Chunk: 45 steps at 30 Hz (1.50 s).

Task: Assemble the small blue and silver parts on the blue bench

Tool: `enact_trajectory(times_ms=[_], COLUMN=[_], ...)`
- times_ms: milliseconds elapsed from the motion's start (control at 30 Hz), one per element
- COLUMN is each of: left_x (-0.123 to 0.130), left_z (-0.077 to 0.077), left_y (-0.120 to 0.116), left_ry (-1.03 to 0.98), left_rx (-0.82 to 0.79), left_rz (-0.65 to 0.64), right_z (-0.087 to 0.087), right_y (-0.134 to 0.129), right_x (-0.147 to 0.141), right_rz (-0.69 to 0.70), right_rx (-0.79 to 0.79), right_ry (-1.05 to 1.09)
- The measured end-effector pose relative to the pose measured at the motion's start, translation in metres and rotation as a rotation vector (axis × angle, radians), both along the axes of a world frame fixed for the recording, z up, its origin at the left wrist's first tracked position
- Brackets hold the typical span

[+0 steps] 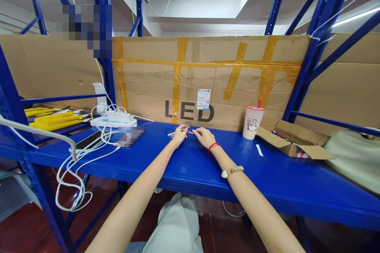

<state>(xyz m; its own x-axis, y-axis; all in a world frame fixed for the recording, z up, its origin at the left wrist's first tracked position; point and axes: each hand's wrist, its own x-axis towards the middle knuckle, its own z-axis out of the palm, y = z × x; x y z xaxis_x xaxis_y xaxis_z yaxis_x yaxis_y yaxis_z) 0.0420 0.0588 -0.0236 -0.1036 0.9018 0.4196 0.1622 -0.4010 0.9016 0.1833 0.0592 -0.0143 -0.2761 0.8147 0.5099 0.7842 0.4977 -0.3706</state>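
Both hands meet over the blue table (190,162), near the cardboard wall. My left hand (179,135) is closed, its fingertips pinching one side of a small purple-and-red item (190,131). From the other side, my right hand (204,136) pinches the same item with thumb and forefinger. The item is too small to make out and fingers cover most of it. A small white thing (170,134) lies on the table just left of my left hand. A red string and a beaded bracelet are on my right wrist and forearm.
A white cup (253,123) with a red straw stands right of my hands, near a paper strip (259,150) and an open cardboard box (292,142). Left are a power strip (118,118), tangled white cables (77,166), a dark phone (89,140) and yellow-handled tools (57,120).
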Motion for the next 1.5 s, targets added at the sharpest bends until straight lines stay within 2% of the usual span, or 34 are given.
enact_trajectory(times_ms=[167, 333, 600, 833, 1033, 1233, 1500], left_x=[0.0, 0.001, -0.001, -0.002, -0.001, 0.0, 0.003], left_z=[0.0, 0.002, -0.003, -0.004, -0.005, -0.004, 0.001], left_y=[0.0, -0.003, 0.003, 0.005, 0.005, 0.001, -0.007], left_ry=[0.023, 0.045, 0.012, -0.044, -0.007, 0.253, 0.176], left_rx=[0.033, 0.012, 0.052, 0.044, 0.012, 0.088, 0.019], left_rz=[-0.068, -0.127, -0.15, -0.148, -0.1, 0.014, -0.104], right_z=[-0.002, -0.002, -0.005, -0.006, -0.006, -0.004, -0.003], right_y=[0.001, 0.001, 0.008, 0.01, 0.01, 0.006, 0.006], right_x=[-0.001, -0.002, -0.003, -0.005, -0.003, 0.0, 0.0], right_rz=[0.004, 0.066, 0.118, 0.154, 0.163, 0.147, 0.179], right_rx=[-0.058, -0.075, -0.066, -0.128, -0.006, 0.048, 0.071], right_ry=[0.134, 0.187, 0.287, 0.433, 0.37, 0.266, 0.29])
